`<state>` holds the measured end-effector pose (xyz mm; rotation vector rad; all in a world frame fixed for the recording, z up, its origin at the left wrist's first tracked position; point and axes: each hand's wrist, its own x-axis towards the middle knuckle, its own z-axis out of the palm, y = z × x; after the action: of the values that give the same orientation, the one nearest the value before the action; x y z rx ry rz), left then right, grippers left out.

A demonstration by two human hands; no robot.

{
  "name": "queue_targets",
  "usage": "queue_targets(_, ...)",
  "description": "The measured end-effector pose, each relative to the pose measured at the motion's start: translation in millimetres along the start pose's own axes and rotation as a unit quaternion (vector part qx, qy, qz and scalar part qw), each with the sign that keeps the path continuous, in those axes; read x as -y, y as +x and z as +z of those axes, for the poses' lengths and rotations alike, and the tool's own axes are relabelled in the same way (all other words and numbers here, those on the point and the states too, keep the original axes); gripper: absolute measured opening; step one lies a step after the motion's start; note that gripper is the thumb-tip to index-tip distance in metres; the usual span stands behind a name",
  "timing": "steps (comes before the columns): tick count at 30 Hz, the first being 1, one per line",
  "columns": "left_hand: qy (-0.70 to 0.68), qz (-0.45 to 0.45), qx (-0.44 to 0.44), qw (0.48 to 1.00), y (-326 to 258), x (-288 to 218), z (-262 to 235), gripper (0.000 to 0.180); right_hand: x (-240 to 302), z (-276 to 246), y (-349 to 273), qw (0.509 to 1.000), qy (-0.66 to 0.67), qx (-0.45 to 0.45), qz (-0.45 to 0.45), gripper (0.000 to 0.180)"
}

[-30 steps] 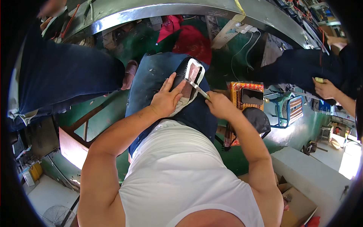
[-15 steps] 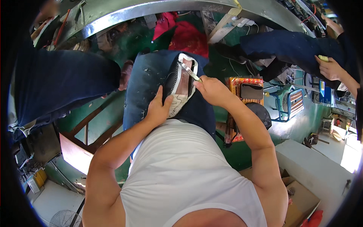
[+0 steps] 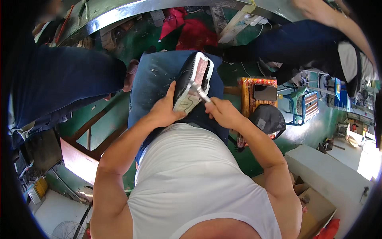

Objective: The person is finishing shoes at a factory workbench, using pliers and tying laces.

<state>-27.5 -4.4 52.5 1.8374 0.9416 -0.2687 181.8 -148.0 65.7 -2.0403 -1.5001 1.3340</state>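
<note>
An unfinished black shoe (image 3: 184,81) lies bottom up across the blue cloth (image 3: 149,83) over my lap, its toe pointing away from me. White edging surrounds its pinkish bottom board (image 3: 200,70), and the heel end is pale with wavy lines. My left hand (image 3: 166,107) steadies the shoe from the left near the heel, index finger stretched along its side and thumb by the heel. In my right hand (image 3: 221,111) is a silver metal hand tool (image 3: 203,94) with a widened head. That head meets the shoe bottom around its middle; its exact kind is unclear.
A metal-edged workbench (image 3: 119,20) runs across the far side. Co-workers' legs flank me on both sides, and one person's arm (image 3: 322,15) reaches over the bench at right. A phone (image 3: 265,92) and a black cap (image 3: 267,119) lie on my right, beside a slatted chair (image 3: 310,107).
The tool has moved from the toe area back toward the middle of the shoe, my right hand drawing nearer to me. The co-worker at right has stretched an arm over the bench.
</note>
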Motion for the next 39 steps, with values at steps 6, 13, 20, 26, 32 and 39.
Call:
queue_targets(6, 0.079, 0.238, -0.188, 0.949, -31.2, -39.4, -75.7, 0.067, -35.3, 16.5, -26.2, 0.931, 0.336, -0.142, 0.007, 0.037)
queue_targets(13, -0.257, 0.356, -0.113, 0.891, -11.5, -88.8, -104.0, 0.054, -38.6, 11.5, -41.1, 0.957, 0.273, -0.097, 0.003, 0.036)
queue_targets(20, -0.251, 0.176, -0.107, 0.946, 90.2, -21.2, -37.0, 0.047, -21.9, 2.5, -45.3, 0.958, 0.278, -0.064, 0.029, 0.022)
queue_targets(26, -0.157, 0.153, -0.233, 0.947, 34.8, 15.1, -9.1, 0.033, 0.6, -10.6, -34.6, 0.99, 0.122, -0.061, -0.039, 0.021)
queue_targets(32, -0.092, 0.134, -0.288, 0.944, 19.0, -8.9, -9.6, 0.016, 14.1, -18.9, -8.6, 0.992, 0.051, -0.054, -0.104, 0.03)
queue_targets(39, 0.005, 0.235, -0.332, 0.914, 16.3, -19.2, -0.4, 0.018, 47.3, -82.6, 9.9, 0.956, 0.186, 0.202, 0.097, 0.036)
